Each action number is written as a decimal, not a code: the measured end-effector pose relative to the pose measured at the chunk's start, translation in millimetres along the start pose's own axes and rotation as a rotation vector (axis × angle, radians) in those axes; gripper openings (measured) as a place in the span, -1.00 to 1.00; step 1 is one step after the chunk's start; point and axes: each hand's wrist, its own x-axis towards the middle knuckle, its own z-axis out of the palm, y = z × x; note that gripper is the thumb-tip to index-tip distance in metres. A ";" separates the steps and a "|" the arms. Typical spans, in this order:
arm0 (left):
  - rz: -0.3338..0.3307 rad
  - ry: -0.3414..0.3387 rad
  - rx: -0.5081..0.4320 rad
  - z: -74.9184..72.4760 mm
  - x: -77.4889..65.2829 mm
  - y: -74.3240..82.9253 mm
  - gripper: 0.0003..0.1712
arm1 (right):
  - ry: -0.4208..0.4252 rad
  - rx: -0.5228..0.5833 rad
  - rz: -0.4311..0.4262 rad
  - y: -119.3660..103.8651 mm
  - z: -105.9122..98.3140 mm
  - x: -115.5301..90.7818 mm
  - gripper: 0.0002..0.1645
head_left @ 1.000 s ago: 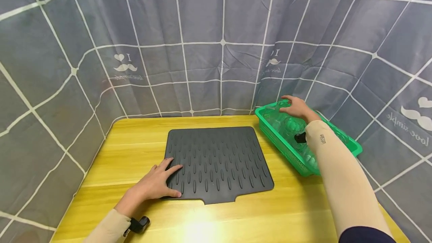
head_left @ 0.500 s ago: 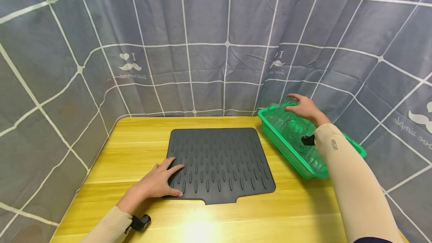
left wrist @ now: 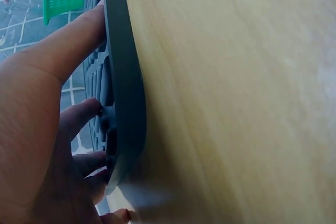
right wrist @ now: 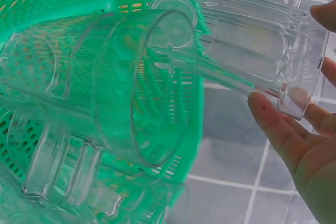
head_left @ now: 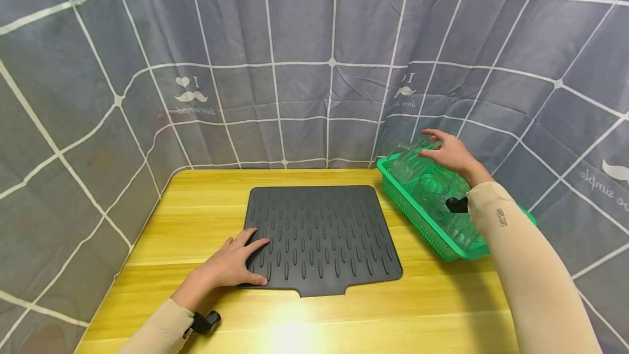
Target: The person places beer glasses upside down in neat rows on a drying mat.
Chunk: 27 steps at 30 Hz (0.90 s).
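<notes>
With fingers spread, my left hand [head_left: 231, 264] rests on the left edge of a dark grey drying mat [head_left: 324, 234] that has raised oval ridges and a tab at the front. The left wrist view shows those fingers along the mat's thick rim. Over the far end of a green plastic basket [head_left: 417, 222], my right hand [head_left: 452, 153] holds a clear faceted drinking glass [right wrist: 247, 40], pinching one end between thumb and fingers. The glass lies sideways in the right wrist view. A large clear mug [right wrist: 100, 82] with a handle lies in the basket beside it.
More clear glassware [head_left: 462, 228] fills the basket's near part. The wooden table [head_left: 196, 206] runs under mat and basket. A grey curtain [head_left: 304, 92] with white grid lines closes off the back and sides, close behind the basket.
My right hand has risen a little and shifted right, lifting the glass up from the basket's far end. The left hand stays on the mat. The head view has turned slightly.
</notes>
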 end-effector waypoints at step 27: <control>-0.001 -0.009 0.014 -0.9 -4.0 -2.3 0.12 | 0.009 0.178 -0.126 -50.6 11.3 -26.4 -0.19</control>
